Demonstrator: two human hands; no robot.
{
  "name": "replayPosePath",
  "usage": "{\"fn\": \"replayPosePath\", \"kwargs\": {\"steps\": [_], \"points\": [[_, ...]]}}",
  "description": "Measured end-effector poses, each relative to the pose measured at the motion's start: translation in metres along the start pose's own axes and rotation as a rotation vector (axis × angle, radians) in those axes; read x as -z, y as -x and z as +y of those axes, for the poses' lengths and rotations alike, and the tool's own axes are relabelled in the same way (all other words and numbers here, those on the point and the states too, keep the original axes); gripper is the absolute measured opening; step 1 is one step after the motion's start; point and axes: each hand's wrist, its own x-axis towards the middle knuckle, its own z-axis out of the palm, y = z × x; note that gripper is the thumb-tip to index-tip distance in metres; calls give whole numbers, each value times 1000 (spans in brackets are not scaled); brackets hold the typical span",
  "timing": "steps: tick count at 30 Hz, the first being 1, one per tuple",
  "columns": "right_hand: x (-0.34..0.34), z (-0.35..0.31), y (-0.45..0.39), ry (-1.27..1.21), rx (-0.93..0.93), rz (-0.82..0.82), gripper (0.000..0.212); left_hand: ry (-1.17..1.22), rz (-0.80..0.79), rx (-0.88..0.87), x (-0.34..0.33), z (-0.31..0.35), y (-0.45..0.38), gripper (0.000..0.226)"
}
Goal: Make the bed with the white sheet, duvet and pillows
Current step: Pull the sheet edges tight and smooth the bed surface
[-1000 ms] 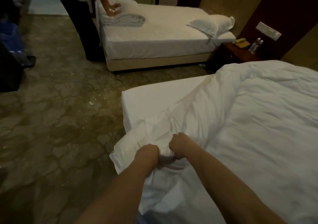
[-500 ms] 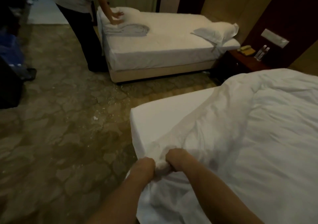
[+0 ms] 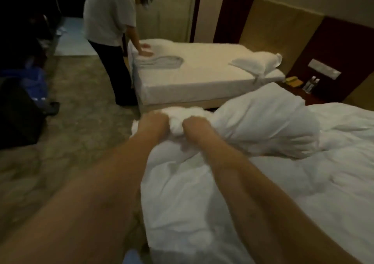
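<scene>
A white duvet (image 3: 263, 182) covers the near bed and bulges up in a billow at its far side. My left hand (image 3: 154, 123) and my right hand (image 3: 195, 127) are fists side by side, both gripping a bunched corner of the duvet, lifted above the bed's left edge. The mattress and sheet under the duvet are hidden. A white pillow (image 3: 257, 62) lies at the head of the far bed (image 3: 202, 81), which has a bare white sheet and a folded white duvet (image 3: 159, 61) at its foot.
A person in a grey shirt and dark trousers (image 3: 111, 41) bends over the far bed's foot, hands on the folded duvet. A dark nightstand (image 3: 303, 90) with a phone and bottles stands between the beds. Dark bags (image 3: 20, 105) sit at left on patterned carpet (image 3: 81, 142).
Both hands have lifted the bunched duvet corner up and forward, and the duvet now billows. The bare sheet at the near bed's corner is no longer visible. The view has tilted up.
</scene>
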Motion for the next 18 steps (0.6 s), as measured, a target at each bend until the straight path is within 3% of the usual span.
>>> {"fn": "replayPosePath", "kwargs": {"steps": [2, 4, 7, 10, 13, 16, 18], "points": [[-39, -12, -1, 33, 40, -194, 40, -44, -153, -59, -25, -4, 22, 33], [-60, -14, 3, -30, 36, -170, 39, -99, -240, -75, -50, -7, 41, 33], [-72, -1, 20, -99, -9, -159, 32, 6, -218, -34, -56, 4, 44, 24], [-60, 18, 31, -61, -41, -186, 41, -20, -196, -114, -60, 23, 57, 24], [-50, 32, 40, -7, -22, -121, 35, -12, -114, -159, -37, 31, 64, 23], [-66, 45, 58, 16, 56, -82, 58, 56, -221, -127, -36, 35, 79, 27], [-95, 49, 77, 252, 139, -173, 69, 80, -354, -148, -57, 31, 102, 31]]}}
